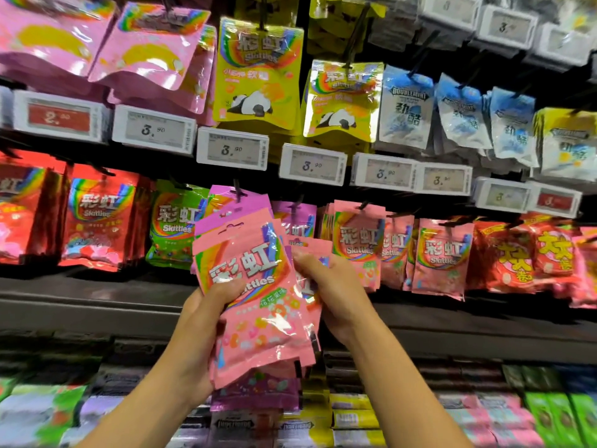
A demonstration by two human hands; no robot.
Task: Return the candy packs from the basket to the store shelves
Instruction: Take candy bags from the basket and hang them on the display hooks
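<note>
Fingers (226, 287) of the left hand (200, 324) clasp a fanned stack of pink candy packs (255, 286) from below; the right hand (326, 286) pinches its rear packs. Held upright, long axis vertical, hang holes on top, the stack sits just below the peg (238, 190) of purple packs, while matching pink packs (358, 240) hang to the right, nearer the right hand. Glossy pouches, rainbow logo, blurred print.

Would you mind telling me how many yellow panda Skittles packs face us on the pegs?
2: one yellow panda Skittles pack hangs high at centre, another lower to its right. More likely hang hidden behind each.
</note>
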